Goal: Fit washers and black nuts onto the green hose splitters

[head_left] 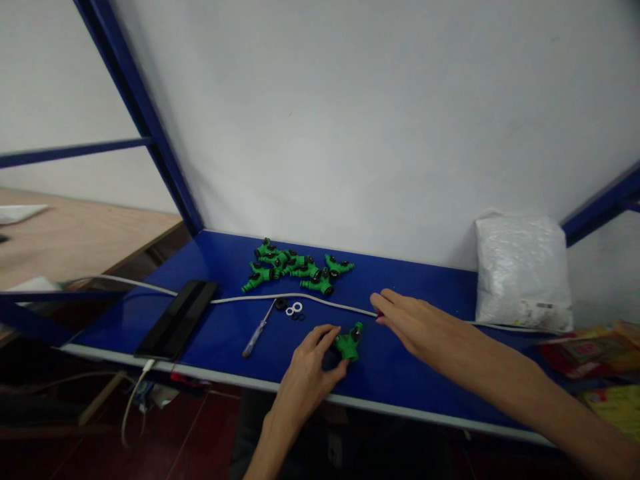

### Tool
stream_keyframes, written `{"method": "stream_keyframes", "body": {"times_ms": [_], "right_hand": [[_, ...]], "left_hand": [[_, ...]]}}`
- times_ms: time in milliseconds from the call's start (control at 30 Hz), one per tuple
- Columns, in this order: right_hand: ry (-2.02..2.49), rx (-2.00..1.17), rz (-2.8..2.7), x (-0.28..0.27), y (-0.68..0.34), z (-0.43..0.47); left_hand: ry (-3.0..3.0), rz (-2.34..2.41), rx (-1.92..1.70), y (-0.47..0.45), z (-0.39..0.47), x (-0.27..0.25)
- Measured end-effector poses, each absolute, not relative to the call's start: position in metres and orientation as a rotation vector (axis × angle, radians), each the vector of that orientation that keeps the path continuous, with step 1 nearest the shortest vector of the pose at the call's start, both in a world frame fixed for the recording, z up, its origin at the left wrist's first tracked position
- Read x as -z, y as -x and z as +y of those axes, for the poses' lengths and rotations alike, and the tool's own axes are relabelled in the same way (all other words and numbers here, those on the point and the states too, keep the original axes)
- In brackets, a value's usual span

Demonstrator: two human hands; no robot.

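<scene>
My left hand (310, 363) grips a green three-way hose connector (349, 343) that rests on the blue workbench (425, 373) near its front edge. My right hand (407, 320) lies flat and stretched out to the right of the connector, fingertips touching a small red thing at the white cable (320, 299). A pile of several more green connectors (295, 269) lies at the back by the wall. A screwdriver with a clear handle (257, 332) and a few small black and white rings (293, 309) lie left of my left hand.
A black phone (177, 319) lies at the bench's left, plugged into a white cable. A white plastic bag (523, 273) leans against the wall at the right, with colourful packets (595, 350) beside it. Blue frame bars rise at both sides. A wooden table stands far left.
</scene>
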State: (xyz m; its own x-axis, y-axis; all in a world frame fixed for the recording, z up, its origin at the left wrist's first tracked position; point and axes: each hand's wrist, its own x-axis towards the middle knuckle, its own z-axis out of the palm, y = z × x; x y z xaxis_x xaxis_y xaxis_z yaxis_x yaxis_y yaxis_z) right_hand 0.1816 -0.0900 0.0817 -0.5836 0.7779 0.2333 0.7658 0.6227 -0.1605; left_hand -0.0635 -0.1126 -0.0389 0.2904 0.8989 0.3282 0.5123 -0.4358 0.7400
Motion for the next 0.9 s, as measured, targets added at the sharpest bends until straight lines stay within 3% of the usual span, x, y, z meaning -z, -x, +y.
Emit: {"method": "stream_keyframes", "body": {"times_ms": [133,333,500,900], "right_hand": [[1.268,0.258,-2.675,-0.074,-0.178,-0.099],[1.182,0.209,-2.701,-0.082,-0.171,-0.107],[1.096,0.410,-2.867,-0.101,-0.153,-0.100],[1.042,0.543,-2.933,-0.116,-0.148,-0.090]], "left_hand": [[-2.054,1.251,-1.014,0.063,-0.112,0.037],[-2.068,1.248,-1.036,0.065,-0.109,0.039],[-2.091,1.248,-1.007,0.066,-0.109,0.035],[-2.101,1.261,-0.957,0.066,-0.109,0.031]]}}
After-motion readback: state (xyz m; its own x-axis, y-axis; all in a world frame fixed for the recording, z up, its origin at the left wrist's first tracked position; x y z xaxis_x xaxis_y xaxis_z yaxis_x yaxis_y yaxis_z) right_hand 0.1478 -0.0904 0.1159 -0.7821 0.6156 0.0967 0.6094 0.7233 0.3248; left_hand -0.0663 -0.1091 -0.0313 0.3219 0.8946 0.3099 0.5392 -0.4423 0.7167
